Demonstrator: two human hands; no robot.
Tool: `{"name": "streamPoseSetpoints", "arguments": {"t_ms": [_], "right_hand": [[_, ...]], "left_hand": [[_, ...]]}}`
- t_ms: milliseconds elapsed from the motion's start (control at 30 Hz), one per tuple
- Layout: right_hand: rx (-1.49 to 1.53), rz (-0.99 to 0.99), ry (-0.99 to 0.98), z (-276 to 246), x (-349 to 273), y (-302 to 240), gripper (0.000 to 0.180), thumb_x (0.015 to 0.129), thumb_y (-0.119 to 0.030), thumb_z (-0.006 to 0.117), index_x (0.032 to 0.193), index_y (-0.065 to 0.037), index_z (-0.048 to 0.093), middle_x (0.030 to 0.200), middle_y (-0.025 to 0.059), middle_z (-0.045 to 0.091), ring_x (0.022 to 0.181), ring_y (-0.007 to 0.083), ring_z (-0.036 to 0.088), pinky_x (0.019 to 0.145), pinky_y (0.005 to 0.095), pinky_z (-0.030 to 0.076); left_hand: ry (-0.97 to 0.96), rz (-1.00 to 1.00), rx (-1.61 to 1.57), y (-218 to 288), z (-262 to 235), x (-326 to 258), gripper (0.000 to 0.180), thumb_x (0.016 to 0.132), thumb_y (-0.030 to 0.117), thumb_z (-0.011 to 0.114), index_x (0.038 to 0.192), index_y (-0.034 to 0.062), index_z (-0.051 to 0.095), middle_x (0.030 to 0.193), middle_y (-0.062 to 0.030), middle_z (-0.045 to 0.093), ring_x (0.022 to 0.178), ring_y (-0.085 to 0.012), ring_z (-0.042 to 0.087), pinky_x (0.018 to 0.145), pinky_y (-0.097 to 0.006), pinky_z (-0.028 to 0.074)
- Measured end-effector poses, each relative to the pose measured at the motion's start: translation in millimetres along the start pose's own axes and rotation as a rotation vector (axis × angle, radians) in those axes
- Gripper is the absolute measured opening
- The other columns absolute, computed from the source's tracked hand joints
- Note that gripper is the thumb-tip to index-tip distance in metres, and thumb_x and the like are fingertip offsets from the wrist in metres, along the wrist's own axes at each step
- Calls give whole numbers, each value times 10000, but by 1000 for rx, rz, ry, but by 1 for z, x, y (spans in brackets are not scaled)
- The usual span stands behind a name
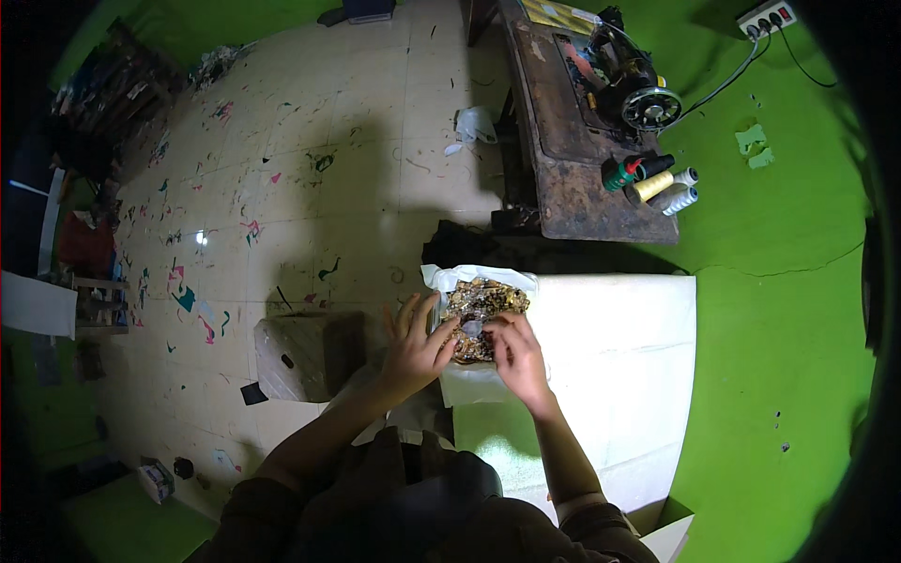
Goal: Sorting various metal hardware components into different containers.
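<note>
A shallow container with a white lining (pixel 439 275) sits in front of me. It is filled with a heap of small shiny brown, black and gold pieces (pixel 488 298), perhaps beads or buttons; they are too small to tell. A pale, roundish piece (pixel 472 328) lies among them between my hands. My left hand (pixel 413 345) rests at the container's left side, fingers spread, with the thumb side reaching the heap. Over the right part of the heap, my right hand (pixel 518 355) has its fingers curled together; what they pinch, if anything, is hidden.
A white-covered surface (pixel 619 357) extends right toward the green wall. Ahead right stands a worn table (pixel 582 192) with a sewing machine (pixel 631 80), thread cones (pixel 654 186) and a green bottle (pixel 619 175). A wrapped box-like stool (pixel 305 355) stands left. Fabric scraps (pixel 185 298) litter the tiled floor.
</note>
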State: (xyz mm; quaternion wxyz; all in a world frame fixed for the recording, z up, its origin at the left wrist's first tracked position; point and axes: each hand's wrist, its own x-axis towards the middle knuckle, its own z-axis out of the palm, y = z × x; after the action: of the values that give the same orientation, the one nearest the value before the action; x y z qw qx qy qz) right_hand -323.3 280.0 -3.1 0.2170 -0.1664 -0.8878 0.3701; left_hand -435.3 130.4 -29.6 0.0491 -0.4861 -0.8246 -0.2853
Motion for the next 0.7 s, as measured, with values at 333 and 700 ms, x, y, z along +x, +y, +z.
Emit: {"name": "streamPoseSetpoints", "arguments": {"t_ms": [333,700], "right_hand": [[-402,101,-141,13,36,3,401,704,-124,654,1072,-7,545,1056,165,541,938,332,533,808,375,446],[-411,94,-309,14,42,-1,241,679,-108,642,907,-69,577,825,86,565,758,278,568,672,359,476]], "left_hand": [[3,-37,3,-8,4,4,283,703,216,615,978,160,644,1274,-139,400,1175,-359,325,941,-619,161],[11,-35,61,-3,5,11,254,740,228,563,973,161,639,1246,-123,433,1176,-310,348,929,-605,208]]}}
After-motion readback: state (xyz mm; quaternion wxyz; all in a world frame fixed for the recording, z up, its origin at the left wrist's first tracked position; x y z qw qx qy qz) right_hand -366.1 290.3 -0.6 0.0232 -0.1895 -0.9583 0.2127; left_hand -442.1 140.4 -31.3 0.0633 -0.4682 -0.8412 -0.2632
